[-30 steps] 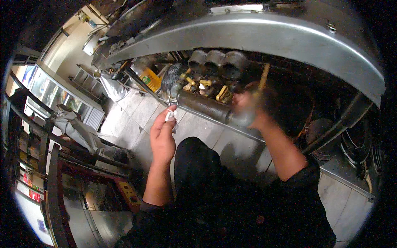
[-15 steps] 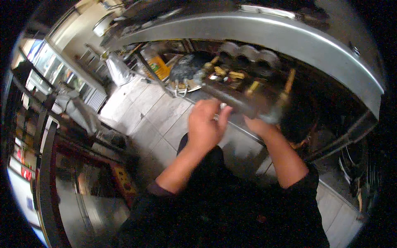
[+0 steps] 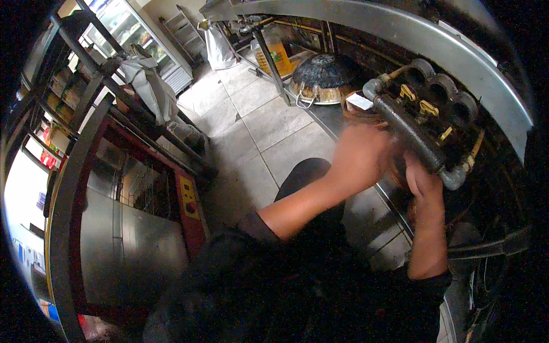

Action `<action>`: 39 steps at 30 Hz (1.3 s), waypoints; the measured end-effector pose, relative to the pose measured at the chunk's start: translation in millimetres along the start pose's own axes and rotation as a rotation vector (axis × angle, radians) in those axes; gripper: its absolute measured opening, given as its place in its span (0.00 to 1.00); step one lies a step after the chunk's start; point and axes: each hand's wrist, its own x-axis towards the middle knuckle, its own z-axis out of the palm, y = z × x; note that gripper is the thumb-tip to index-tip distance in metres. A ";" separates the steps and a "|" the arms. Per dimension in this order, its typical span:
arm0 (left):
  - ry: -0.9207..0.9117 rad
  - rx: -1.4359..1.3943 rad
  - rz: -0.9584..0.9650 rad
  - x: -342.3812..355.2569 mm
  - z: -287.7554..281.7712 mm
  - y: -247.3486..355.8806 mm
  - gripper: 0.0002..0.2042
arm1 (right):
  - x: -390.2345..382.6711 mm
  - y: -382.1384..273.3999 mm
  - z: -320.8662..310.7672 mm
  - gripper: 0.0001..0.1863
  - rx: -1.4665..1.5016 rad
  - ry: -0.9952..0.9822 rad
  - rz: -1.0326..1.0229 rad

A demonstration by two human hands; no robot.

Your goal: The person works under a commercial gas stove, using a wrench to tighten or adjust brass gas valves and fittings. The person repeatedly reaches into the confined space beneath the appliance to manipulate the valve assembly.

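My left hand [image 3: 370, 147] is blurred by motion beside a thick dark pipe [image 3: 410, 132] under the stove. Its fingers point toward the pipe's near side, and what they hold, if anything, does not show. My right hand [image 3: 424, 178] is up against the lower end of the same pipe, its fingertips hidden behind or beneath it. Along the pipe sit brass gas valves [image 3: 429, 108], with round metal burner parts [image 3: 443, 88] behind them. A white flat piece [image 3: 359, 102] lies close to the pipe's far elbow fitting [image 3: 375, 89].
A blackened wok [image 3: 326, 71] rests upside down beyond my hands, near a yellow oil container [image 3: 273, 57] and a white sack [image 3: 219, 48]. The stove's steel front edge [image 3: 394, 20] runs overhead. At left stand an oven [image 3: 134, 228] and a rack with grey cloth [image 3: 146, 86].
My view has swung, so the pipe and valves look sharper. The left hand, earlier apart from the pipe with a small white thing at its thumb, is now beside it.
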 end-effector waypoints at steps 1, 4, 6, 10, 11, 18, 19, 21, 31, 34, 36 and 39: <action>-0.008 -0.020 0.002 -1.2 1.0 -1.6 0.06 | 2.6 0.3 -3.6 0.22 -0.059 0.025 -0.025; -0.034 -0.033 -0.002 -5.2 0.2 -7.7 0.06 | 14.4 9.0 -16.6 0.23 0.242 -0.037 0.018; -0.054 -0.034 -0.008 -7.3 0.0 -10.8 0.06 | 13.9 -1.9 -20.2 0.22 0.296 -0.125 0.040; -0.033 -0.054 -0.007 -10.6 6.2 -15.2 0.07 | 17.7 -17.1 -49.3 0.21 0.184 -0.179 -0.070; -0.010 -0.063 -0.002 -11.2 5.6 -16.4 0.07 | 19.0 -27.1 -52.3 0.22 -0.113 -0.187 -0.193; 0.269 -0.312 -0.246 17.1 -57.3 -5.9 0.07 | 36.3 -86.5 -84.0 0.17 0.572 -0.080 -0.074; 0.312 -0.464 -0.226 25.9 -62.6 4.5 0.07 | 38.9 -94.0 -86.5 0.18 0.656 -0.056 -0.072; 0.446 -0.502 0.104 45.1 -59.1 25.7 0.06 | 35.1 -106.1 -83.9 0.19 0.790 -0.101 -0.121; 0.338 -0.413 0.317 39.0 -20.7 51.4 0.09 | 23.1 -113.0 -17.4 0.21 0.684 -0.176 -0.071; 0.360 -0.422 0.271 37.1 -16.4 53.5 0.09 | 22.6 -112.6 -10.7 0.20 0.717 -0.249 -0.119; 0.376 -0.413 0.258 34.2 -14.6 54.2 0.10 | 18.7 -113.3 -5.1 0.20 0.729 -0.242 -0.082; 0.315 -0.403 0.290 28.9 -15.8 48.0 0.10 | 21.7 -106.2 -3.5 0.19 0.737 -0.267 -0.087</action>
